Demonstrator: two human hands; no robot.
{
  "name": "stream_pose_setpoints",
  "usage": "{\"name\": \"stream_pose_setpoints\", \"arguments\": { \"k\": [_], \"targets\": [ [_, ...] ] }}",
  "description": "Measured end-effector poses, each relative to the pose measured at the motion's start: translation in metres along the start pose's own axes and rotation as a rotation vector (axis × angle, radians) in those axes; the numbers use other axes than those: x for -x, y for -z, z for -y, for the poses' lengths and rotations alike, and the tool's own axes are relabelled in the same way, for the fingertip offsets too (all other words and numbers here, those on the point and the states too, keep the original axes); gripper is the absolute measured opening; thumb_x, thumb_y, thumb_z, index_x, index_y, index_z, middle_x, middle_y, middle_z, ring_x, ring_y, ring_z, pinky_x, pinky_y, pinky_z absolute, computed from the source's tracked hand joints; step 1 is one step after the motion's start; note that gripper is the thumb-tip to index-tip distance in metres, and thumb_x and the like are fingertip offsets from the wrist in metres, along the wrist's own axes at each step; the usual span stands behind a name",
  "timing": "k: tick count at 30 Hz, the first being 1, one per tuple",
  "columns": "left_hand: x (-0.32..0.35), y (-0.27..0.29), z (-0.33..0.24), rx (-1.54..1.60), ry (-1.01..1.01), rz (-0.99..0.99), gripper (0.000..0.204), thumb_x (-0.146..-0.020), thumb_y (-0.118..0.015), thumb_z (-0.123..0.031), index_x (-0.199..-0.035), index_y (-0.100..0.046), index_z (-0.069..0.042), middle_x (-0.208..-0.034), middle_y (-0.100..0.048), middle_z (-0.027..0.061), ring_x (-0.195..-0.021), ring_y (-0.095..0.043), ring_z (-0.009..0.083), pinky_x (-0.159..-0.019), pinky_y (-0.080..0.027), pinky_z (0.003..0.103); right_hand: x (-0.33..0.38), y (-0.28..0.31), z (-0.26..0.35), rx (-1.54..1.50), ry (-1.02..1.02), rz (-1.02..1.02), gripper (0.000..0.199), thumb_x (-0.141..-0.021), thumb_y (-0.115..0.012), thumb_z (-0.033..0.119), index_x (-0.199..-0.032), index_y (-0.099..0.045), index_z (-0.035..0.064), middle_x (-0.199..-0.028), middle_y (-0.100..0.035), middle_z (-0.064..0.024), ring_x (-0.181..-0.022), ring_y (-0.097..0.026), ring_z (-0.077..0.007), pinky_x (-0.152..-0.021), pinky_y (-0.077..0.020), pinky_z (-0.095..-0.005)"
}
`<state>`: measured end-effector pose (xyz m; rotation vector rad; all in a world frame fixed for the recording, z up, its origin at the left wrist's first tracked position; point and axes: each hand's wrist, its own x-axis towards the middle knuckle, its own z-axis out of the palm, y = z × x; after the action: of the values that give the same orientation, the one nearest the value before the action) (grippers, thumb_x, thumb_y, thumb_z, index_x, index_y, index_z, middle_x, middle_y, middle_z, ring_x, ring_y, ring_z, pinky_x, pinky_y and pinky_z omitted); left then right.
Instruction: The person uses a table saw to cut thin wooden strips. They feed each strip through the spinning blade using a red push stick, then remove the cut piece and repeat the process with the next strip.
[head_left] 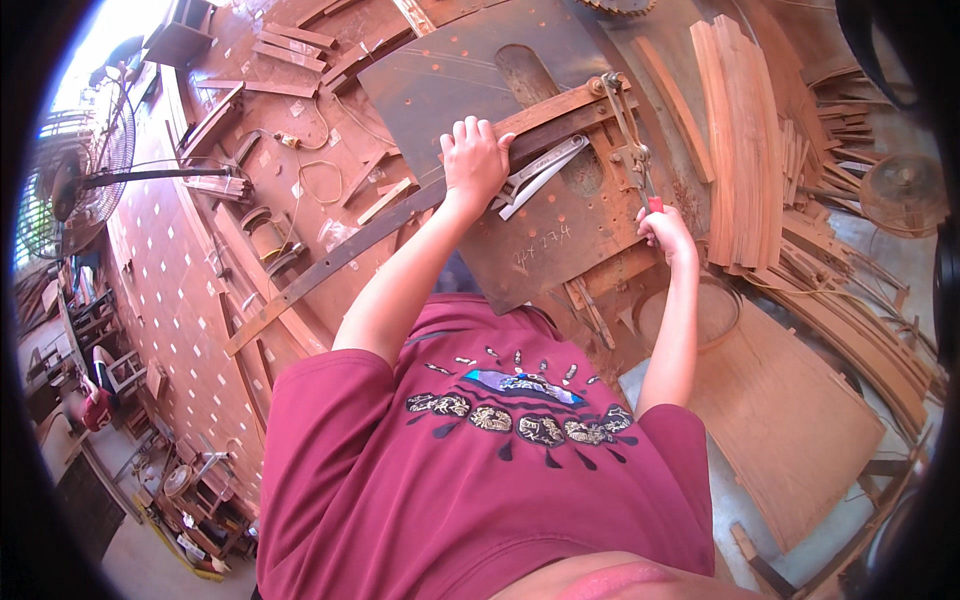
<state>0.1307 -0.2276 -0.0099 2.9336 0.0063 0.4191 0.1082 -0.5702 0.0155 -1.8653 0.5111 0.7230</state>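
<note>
A dark metal machine table (440, 75) with a long slot stands before me. Across it runs a long wooden bar (330, 262), reaching far out to the lower left. My left hand (475, 160) grips this bar from above, fingers curled over its far side. To the right, my right hand (668, 232) is closed round the red grip (655, 204) of a lever. That lever joins a metal toggle clamp (630, 150) at the bar's right end. Beside my left hand lies a metal wrench-like tool (548, 162) over a white strip. My fingers partly hide the bar.
Curved wooden pieces (738, 140) are stacked at the right, above a large wooden board (790, 420). Loose wood offcuts (290, 50) and a yellow cord (320, 180) lie on the tiled floor at the left. A standing fan (75, 180) is at far left. A person (95, 405) is low at the left.
</note>
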Motion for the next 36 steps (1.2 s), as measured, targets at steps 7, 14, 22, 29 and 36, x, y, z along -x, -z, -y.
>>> {"name": "stream_pose_setpoints", "arguments": {
  "k": [7, 14, 22, 29, 36],
  "targets": [
    [-0.028, -0.004, 0.017, -0.029, -0.018, -0.058, 0.036, -0.1, -0.054, -0.038, -0.092, -0.057, -0.003, -0.097, -0.056, 0.0134, -0.095, -0.055, 0.0315, -0.08, -0.042, 0.045, -0.022, -0.016, 0.017, -0.102, 0.159, -0.101, 0.018, -0.071, -0.056, 0.0, -0.088, -0.064, 0.0015, -0.063, -0.057, -0.0009, -0.053, -0.051, -0.0094, -0.047, -0.0364, -0.0262],
    [-0.106, -0.022, 0.082, -0.085, -0.007, -0.155, 0.041, -0.099, -0.055, -0.042, -0.092, -0.061, -0.003, -0.095, -0.06, 0.0125, -0.095, -0.057, 0.0306, -0.08, -0.044, 0.045, -0.074, -0.049, 0.097, -0.078, 0.208, -0.068, 0.014, -0.071, -0.057, 0.003, -0.082, -0.064, 0.0018, -0.062, -0.056, -0.0005, -0.051, -0.05, -0.0088, -0.046, -0.0365, -0.0257],
    [-0.212, -0.042, 0.163, -0.085, 0.016, -0.199, 0.037, -0.1, -0.054, -0.038, -0.094, -0.063, -0.003, -0.097, -0.063, 0.0132, -0.097, -0.059, 0.0318, -0.083, -0.046, 0.046, -0.147, -0.093, 0.198, -0.022, 0.257, -0.046, 0.008, -0.071, -0.058, 0.01, -0.064, -0.057, 0.0053, -0.059, -0.054, -0.0012, -0.049, -0.048, -0.0105, -0.045, -0.0374, -0.0286],
    [-0.296, -0.046, 0.22, -0.101, 0.05, -0.206, 0.033, -0.102, -0.049, -0.032, -0.097, -0.063, -0.003, -0.1, -0.064, 0.0149, -0.1, -0.061, 0.0333, -0.088, -0.048, 0.047, -0.213, -0.124, 0.28, 0.057, 0.241, -0.008, 0.004, -0.069, -0.057, 0.009, -0.066, -0.057, 0.0059, -0.058, -0.051, -0.0008, -0.047, -0.046, -0.0119, -0.046, -0.0402, -0.0293],
    [-0.335, -0.052, 0.252, -0.104, 0.047, -0.2, 0.032, -0.101, -0.049, -0.031, -0.098, -0.063, -0.003, -0.102, -0.065, 0.0156, -0.101, -0.061, 0.0332, -0.089, -0.048, 0.047, -0.229, -0.145, 0.326, 0.135, 0.211, -0.108, 0.01, -0.066, -0.06, 0.01, -0.059, -0.053, 0.005, -0.055, -0.051, -0.0032, -0.047, -0.051, -0.0146, -0.045, -0.0429, -0.0314]
  ]
}}
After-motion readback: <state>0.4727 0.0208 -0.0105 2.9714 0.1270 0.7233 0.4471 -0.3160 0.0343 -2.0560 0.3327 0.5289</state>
